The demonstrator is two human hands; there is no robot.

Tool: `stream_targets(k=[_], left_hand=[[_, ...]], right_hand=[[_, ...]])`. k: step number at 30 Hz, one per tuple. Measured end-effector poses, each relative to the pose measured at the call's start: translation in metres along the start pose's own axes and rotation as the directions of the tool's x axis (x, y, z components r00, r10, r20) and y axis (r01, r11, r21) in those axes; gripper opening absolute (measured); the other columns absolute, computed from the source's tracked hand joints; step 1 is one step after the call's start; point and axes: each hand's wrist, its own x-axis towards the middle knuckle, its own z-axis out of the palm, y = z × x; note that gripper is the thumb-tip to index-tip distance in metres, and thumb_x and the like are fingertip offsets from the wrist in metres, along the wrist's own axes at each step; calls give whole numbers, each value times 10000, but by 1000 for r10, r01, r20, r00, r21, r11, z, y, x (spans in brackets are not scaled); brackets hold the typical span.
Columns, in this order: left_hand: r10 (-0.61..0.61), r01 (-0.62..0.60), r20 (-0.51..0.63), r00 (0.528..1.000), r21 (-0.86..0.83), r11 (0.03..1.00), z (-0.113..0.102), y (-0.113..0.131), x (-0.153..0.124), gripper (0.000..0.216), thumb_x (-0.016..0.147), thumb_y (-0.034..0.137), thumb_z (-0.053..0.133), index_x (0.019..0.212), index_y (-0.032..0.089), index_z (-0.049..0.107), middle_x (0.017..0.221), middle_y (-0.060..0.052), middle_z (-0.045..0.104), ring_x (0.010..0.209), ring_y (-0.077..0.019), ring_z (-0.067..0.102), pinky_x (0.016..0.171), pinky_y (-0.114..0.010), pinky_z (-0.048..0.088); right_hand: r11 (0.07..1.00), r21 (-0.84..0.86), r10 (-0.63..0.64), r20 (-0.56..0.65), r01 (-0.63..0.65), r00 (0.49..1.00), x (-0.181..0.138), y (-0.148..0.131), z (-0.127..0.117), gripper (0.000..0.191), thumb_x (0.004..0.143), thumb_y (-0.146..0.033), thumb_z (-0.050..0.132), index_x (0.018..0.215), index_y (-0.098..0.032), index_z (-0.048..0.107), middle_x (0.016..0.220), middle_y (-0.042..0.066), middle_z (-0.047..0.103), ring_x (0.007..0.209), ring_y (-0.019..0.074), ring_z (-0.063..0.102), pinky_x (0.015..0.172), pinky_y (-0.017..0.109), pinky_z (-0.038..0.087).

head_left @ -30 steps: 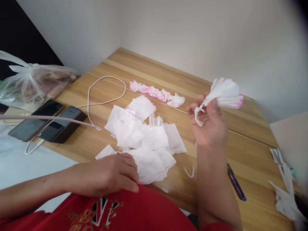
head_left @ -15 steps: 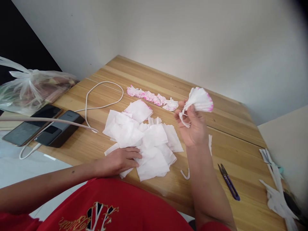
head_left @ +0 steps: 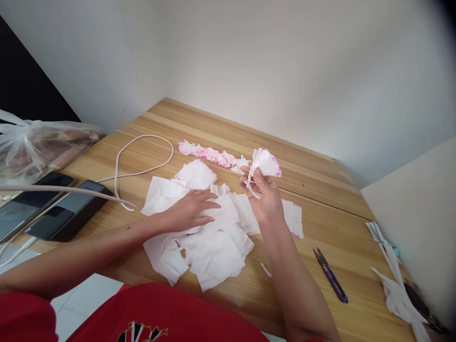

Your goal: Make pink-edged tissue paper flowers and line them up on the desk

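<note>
My right hand pinches a gathered white tissue-paper flower, fanned out with pink-tinted edges. A thin white strip is tied round its narrow end and dangles by my fingers. My left hand lies palm down, fingers stretched, over a loose pile of white tissue sheets. Behind the pile runs a row of crumpled pink-and-white tissue flowers. Partly behind my right wrist, a flat pink-edged tissue sheet rests on the table.
Purple-handled thread snips lie to the right, near white tissue strips at the table edge. On the left are a power bank, a phone, a looped white cable and a knotted plastic bag.
My left hand has moved up from the pile's near edge to its middle, and the sheets have shifted. The view has shifted too; my right hand still holds the tissue flower.
</note>
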Motion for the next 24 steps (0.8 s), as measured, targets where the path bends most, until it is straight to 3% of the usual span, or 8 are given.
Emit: stream_targets(k=[4,8,10,13,15,17,20,24], left_hand=[[45,-38,147,988,-53,998,15,3,-2,362,896,382,566,1195,187,626,1342,-152,564,1276,-306,482,1065,-483,372],[78,-47,163,983,-186,981,-5,4,4,370,930,427,499,1212,220,618,1337,-110,580,1238,-249,525,1038,-391,407],[-153,156,43,987,-92,983,-22,-11,18,395,951,457,426,1158,198,641,1234,-107,645,1127,-241,592,977,-368,441],[-512,551,-207,834,245,798,-43,-50,42,473,932,468,402,1115,105,644,1144,-186,655,1080,-316,592,935,-424,437],[-612,651,-232,756,362,667,-49,-76,53,555,902,530,407,1081,63,647,1107,-238,646,1082,-365,579,907,-452,434],[-671,680,-171,722,359,640,-48,-95,58,571,831,597,477,971,77,668,1044,-234,660,1038,-372,593,878,-441,436],[-656,639,-44,753,286,714,-39,-106,61,419,740,521,604,858,122,654,936,-172,685,955,-333,611,836,-390,436],[-613,604,-8,790,184,776,-39,-92,63,254,787,372,544,880,151,628,856,-73,684,787,-215,614,717,-290,432]], right_hand=[[1000,-15,25,2,-24,1000,1,2,-2,239,685,-408,790,823,-227,718,887,-4,747,601,82,601,684,256,507],[999,-29,22,14,-22,1000,2,2,-5,217,713,-412,773,765,-210,711,920,12,747,620,86,605,699,258,511],[999,-34,25,8,-25,1000,2,1,-7,206,730,-407,763,748,-210,705,933,10,746,623,85,607,694,256,514],[1000,-23,10,3,-10,1000,3,0,-9,173,752,-382,752,803,-221,713,939,0,745,619,79,604,669,245,513],[1000,-12,-9,6,9,1000,3,-1,-10,172,753,-372,753,833,-224,714,926,-5,744,624,77,602,643,235,510],[1000,-7,-18,6,18,1000,4,-1,-11,176,750,-373,755,822,-219,710,913,-7,742,636,76,602,624,222,503],[1000,-16,-6,0,6,1000,3,-1,-10,202,733,-386,764,826,-217,708,896,-8,742,629,74,600,610,215,498],[999,-34,2,-2,-2,1000,4,-1,-9,232,734,-387,758,891,-224,710,898,-7,745,623,82,608,610,231,501]])
